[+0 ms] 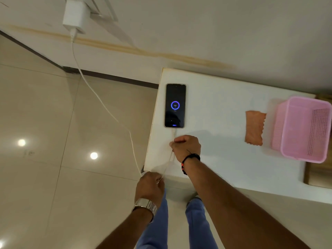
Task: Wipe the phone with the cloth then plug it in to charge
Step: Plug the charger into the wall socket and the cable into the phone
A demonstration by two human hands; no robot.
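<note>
The phone (175, 105) lies face up near the left edge of the white table (224, 141), its screen lit with a blue charging ring. A white cable (100, 97) runs from the white charger (76, 15) in the wall socket down to the phone's bottom end. My right hand (186, 147) pinches the cable just below the phone. My left hand (150, 186) grips the same cable at the table's front left corner. The orange cloth (254, 127) lies flat on the table to the right, apart from both hands.
A pink plastic basket (303, 128) stands at the right end of the table, next to the cloth. Glossy beige floor tiles (53, 132) lie to the left. The wall (197, 33) runs behind the table. My legs in blue trousers stand below the table edge.
</note>
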